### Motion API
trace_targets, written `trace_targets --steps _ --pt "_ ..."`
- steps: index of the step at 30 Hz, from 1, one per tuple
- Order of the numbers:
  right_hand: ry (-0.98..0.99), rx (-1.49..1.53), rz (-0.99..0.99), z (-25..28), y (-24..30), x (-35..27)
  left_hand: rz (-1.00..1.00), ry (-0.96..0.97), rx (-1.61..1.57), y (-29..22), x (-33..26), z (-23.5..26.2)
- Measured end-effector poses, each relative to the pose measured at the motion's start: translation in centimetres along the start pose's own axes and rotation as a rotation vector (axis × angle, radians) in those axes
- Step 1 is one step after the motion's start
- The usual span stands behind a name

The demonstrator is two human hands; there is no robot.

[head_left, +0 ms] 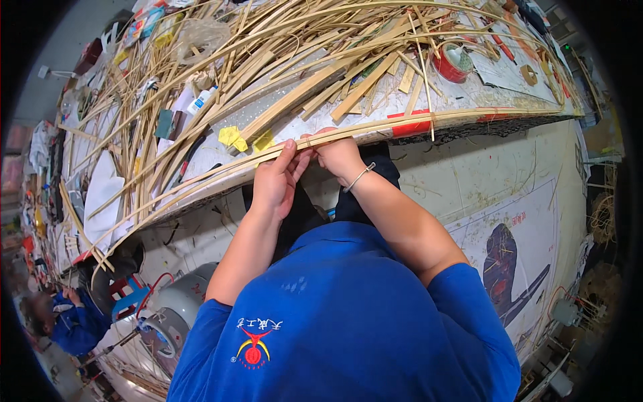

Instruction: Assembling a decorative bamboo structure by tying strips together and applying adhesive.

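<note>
Long, thin bamboo strips (375,126) lie side by side along the front edge of the workbench, curving away to both sides. My left hand (274,181) pinches them near the middle, thumb on top and the other fingers curled beneath. Just to its right, my right hand (340,157) is closed around the same strips, its fingertips partly hidden. What looks like a small dark tie (309,141) sits on the strips between my hands. Crumpled yellow paper (232,138) lies on the bench beyond my left hand.
A tangled pile of bamboo strips (288,100) covers much of the bench. A red tub (453,65), a tape roll (529,75) and a white bottle (199,102) stand among it. Lower left are a grey gas cylinder (191,295) and another person (77,325). A large drawing (536,248) lies at right.
</note>
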State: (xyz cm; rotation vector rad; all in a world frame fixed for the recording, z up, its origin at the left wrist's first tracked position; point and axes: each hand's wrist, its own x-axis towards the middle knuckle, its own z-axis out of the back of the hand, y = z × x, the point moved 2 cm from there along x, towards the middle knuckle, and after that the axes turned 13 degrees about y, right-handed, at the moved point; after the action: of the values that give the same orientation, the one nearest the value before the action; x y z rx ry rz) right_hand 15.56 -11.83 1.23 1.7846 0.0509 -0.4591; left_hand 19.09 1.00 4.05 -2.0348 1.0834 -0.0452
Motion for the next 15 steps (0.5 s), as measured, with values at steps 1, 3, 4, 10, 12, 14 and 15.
trace_targets --steps 1,3,4,10,12,14,15 --pt "0.014 0.025 -0.042 -0.1 0.1 -0.1 -0.025 -0.007 -0.008 0.2 0.1 0.3" --pt "0.030 0.039 -0.087 0.2 -0.4 -0.3 -0.056 -0.014 -0.025 0.7 0.2 0.4" --pt "0.047 0.086 -0.016 0.5 -0.9 -0.5 -0.082 -0.025 -0.036 0.9 0.3 0.3" --pt "0.228 -0.676 0.217 2.2 -0.7 -7.0 -0.129 0.025 -0.039 0.7 0.6 0.6" --pt "0.190 -1.207 0.322 2.4 2.4 -8.7 -0.144 0.025 -0.046 0.9 0.9 0.7" --pt "0.072 -1.120 0.391 2.2 4.9 -8.1 -0.140 0.037 -0.040 1.0 1.1 0.9" --pt "0.046 -1.104 0.422 1.5 7.0 -7.6 -0.148 0.034 -0.043 1.0 1.0 1.1"
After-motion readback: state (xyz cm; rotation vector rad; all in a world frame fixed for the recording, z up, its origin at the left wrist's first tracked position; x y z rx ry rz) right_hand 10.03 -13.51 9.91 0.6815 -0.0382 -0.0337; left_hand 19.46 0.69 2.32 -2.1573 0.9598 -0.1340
